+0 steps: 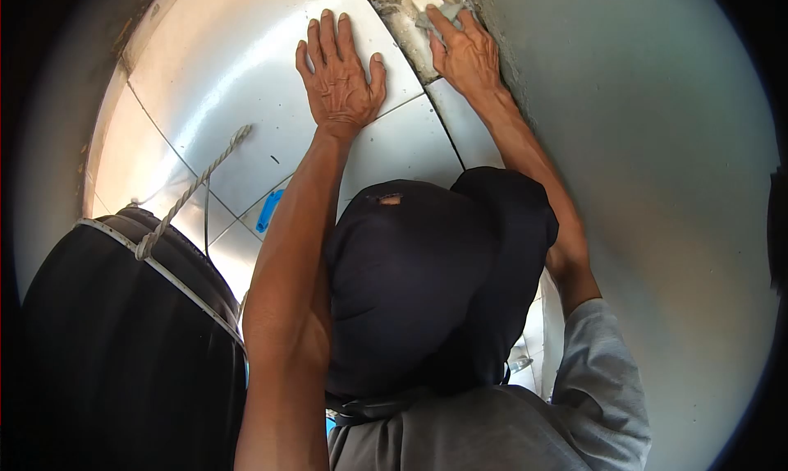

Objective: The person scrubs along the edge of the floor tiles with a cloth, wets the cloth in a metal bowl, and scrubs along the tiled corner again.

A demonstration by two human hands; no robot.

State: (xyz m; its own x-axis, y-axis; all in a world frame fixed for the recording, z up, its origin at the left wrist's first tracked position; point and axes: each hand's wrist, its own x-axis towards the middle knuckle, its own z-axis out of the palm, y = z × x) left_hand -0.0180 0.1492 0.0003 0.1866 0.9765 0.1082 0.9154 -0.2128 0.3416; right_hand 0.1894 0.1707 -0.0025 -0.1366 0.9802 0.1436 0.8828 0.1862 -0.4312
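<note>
My left hand [341,87] lies flat on a large white floor tile [230,68], fingers spread, holding nothing. Close to the foot of the wall, my right hand [469,59] presses a crumpled greyish cloth [443,15] with its fingertips. A small white piece [426,0] shows just beyond these fingers; I cannot tell whether it is part of what I hold. Under them is a rough, stained strip of bare floor [396,4] along the tile edge. The palm side of my right hand is hidden.
A smooth grey wall [673,225] rises close on the right. At the lower left stands a black bucket-like container [123,331] with a pale rim band and a knotted rope [197,183]. A blue plastic object [269,211] lies by my left forearm. My bent knees [410,274] fill the middle.
</note>
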